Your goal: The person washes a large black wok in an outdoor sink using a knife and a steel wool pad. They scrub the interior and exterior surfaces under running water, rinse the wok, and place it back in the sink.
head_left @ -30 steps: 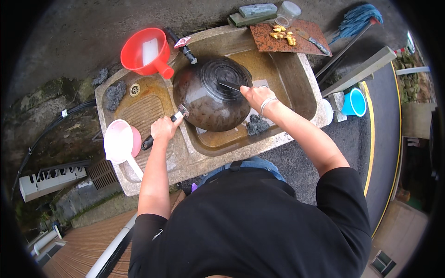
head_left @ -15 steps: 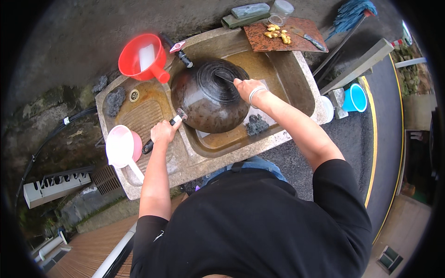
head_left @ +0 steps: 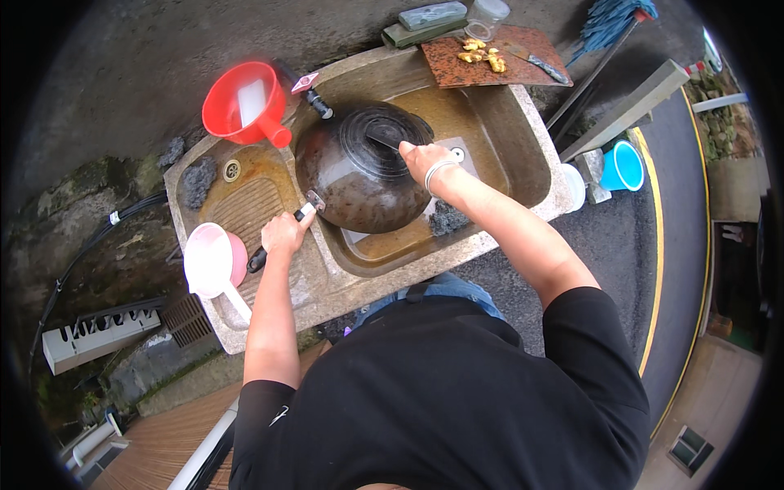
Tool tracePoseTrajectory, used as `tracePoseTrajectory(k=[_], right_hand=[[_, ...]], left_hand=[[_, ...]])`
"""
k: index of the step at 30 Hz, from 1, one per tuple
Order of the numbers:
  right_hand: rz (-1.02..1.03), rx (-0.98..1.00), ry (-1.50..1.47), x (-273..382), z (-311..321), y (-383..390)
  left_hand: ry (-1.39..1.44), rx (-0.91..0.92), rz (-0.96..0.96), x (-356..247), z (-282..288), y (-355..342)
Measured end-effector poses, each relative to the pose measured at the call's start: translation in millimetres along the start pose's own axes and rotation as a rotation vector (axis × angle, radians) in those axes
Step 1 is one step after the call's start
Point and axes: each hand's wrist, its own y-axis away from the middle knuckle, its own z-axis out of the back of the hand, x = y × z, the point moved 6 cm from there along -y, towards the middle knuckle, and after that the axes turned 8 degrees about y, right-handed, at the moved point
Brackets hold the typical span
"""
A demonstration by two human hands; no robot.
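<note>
A blackened wok lies bottom up in the stone sink. My left hand is closed round its black handle, over the ridged drainboard. In my right hand is a flat metal blade, pressed on the ringed bottom of the wok; its grip is hidden by my fingers. A dark scouring pad sits in the basin beside the wok, partly covered by my right wrist.
A red dipper stands at the back left by the black tap. A pink and white dipper is on the drainboard. Ginger pieces and a knife lie on a reddish board. A blue bucket stands at right.
My right hand and the blade have shifted slightly left across the bottom of the wok. A round drain fitting now shows past my right hand. My left hand keeps its hold on the handle.
</note>
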Motion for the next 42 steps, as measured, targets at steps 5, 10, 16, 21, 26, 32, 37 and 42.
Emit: tracePoseTrajectory(k=[5,10,16,21,26,32,37,42], right_hand=[[-0.02,0.074,-0.003,-7,11,-4],[-0.015,0.03,-0.008,0,0,0],[-0.064,0.09,0.011,2,14,-3],[-0.114,0.072,-0.003,-3,5,-10],[-0.062,0.081,-0.054,1,9,-6],[-0.085,0.115,-0.009,-8,7,-13],[-0.103,0.123,-0.008,-4,13,-12],[-0.107,0.136,0.001,-6,16,-16]], left_hand=[[-0.001,-0.016,-0.016,0,0,0],[-0.006,-0.011,-0.01,-1,0,1],[-0.011,-0.01,-0.003,2,-1,2],[0.014,0.0,-0.019,-1,1,1],[-0.015,0.005,0.007,1,0,3],[0.0,0.016,-0.019,-1,0,1],[-0.013,0.009,-0.015,1,-2,0],[-0.007,0.006,-0.023,0,-1,-1]])
